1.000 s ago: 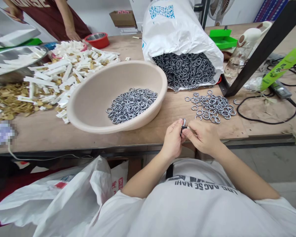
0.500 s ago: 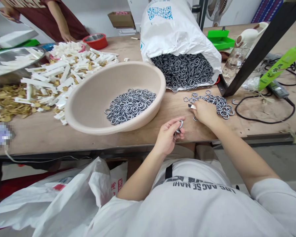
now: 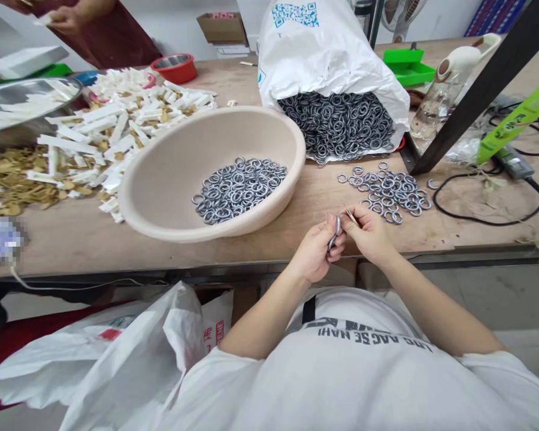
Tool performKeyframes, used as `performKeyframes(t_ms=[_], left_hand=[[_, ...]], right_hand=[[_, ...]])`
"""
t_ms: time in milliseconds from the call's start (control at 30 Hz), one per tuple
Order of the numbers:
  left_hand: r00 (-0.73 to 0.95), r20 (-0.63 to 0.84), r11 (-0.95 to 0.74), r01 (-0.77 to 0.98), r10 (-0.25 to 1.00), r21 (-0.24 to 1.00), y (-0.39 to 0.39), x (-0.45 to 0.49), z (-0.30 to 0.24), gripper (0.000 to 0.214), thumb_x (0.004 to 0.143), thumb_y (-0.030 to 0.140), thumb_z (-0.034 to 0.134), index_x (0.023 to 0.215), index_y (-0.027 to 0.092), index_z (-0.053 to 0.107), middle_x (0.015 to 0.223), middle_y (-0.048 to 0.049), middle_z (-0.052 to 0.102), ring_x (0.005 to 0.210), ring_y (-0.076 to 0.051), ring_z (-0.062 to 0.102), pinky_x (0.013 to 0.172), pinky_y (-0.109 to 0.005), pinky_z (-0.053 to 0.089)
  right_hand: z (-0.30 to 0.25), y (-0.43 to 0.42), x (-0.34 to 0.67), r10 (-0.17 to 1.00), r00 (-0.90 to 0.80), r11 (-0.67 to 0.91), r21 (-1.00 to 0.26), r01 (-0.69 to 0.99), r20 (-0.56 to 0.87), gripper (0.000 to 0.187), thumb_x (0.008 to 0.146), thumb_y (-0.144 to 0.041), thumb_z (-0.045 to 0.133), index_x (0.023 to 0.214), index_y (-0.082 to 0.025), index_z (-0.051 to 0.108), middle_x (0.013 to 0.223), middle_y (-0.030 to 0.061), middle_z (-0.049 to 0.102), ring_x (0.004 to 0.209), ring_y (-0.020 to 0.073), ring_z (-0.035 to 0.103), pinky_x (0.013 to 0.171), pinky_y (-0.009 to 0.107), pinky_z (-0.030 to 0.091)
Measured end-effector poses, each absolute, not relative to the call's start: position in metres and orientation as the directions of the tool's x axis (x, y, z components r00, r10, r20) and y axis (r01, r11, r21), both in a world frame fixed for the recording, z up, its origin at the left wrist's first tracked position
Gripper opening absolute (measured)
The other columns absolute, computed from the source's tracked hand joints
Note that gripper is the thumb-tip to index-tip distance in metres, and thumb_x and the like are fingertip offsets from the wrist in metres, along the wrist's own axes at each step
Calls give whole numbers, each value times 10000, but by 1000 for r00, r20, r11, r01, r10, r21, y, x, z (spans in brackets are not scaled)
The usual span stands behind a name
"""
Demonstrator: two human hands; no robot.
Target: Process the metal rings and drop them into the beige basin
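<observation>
Our left hand (image 3: pixel 315 251) is closed around a gray metal ring (image 3: pixel 335 234), gripping it just above the wooden table (image 3: pixel 251 254). Our right hand (image 3: pixel 371 236) sits right beside it, with its thumb and finger pinched on a thin pale strip (image 3: pixel 349 215), though we can't quite tell what the strip is. Just past our hands lies a loose pile of rings (image 3: pixel 386 194). To the left, a beige basin (image 3: pixel 161 161) holds more rings (image 3: pixel 238 190), and farther ahead a white sack (image 3: pixel 323 48) lies open, full of rings (image 3: pixel 336 126).
</observation>
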State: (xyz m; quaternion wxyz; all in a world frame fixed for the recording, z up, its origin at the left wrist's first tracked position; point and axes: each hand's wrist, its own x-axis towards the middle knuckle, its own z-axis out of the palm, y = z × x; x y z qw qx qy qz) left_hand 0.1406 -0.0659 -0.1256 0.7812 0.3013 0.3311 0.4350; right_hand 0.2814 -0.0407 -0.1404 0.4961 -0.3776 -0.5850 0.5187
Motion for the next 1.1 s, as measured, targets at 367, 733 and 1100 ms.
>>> performKeyframes(t_ms=[367, 733, 1100], left_hand=[[320, -204, 347, -495, 925, 797, -73, 147, -122, 558, 801, 656, 703, 687, 171, 451, 557, 65, 365, 454, -35, 276, 407, -161, 194], [218, -203, 292, -549, 955, 783, -73, 146, -122, 545, 800, 613, 731, 672, 179, 429, 555, 74, 356, 446, -36, 280, 406, -163, 227], [438, -111, 351, -517, 892, 781, -87, 141, -115, 550, 890, 578, 645, 601, 163, 429, 519, 52, 360, 438, -40, 296, 420, -176, 244]], right_hand=[[-136, -45, 279, 957, -166, 251, -966, 67, 238, 345, 894, -567, 651, 913, -223, 651, 799, 12, 636, 725, 162, 594, 665, 294, 484], [-102, -74, 296, 811, -413, 583, -519, 624, 414, 405, 1032, -459, 451, 741, -194, 545, 727, 6, 500, 664, 134, 461, 610, 298, 271], [-126, -21, 326, 960, -166, 264, -543, 797, 224, 509, 1041, -562, 321, 792, -214, 596, 783, 46, 654, 737, 191, 573, 645, 295, 334]])
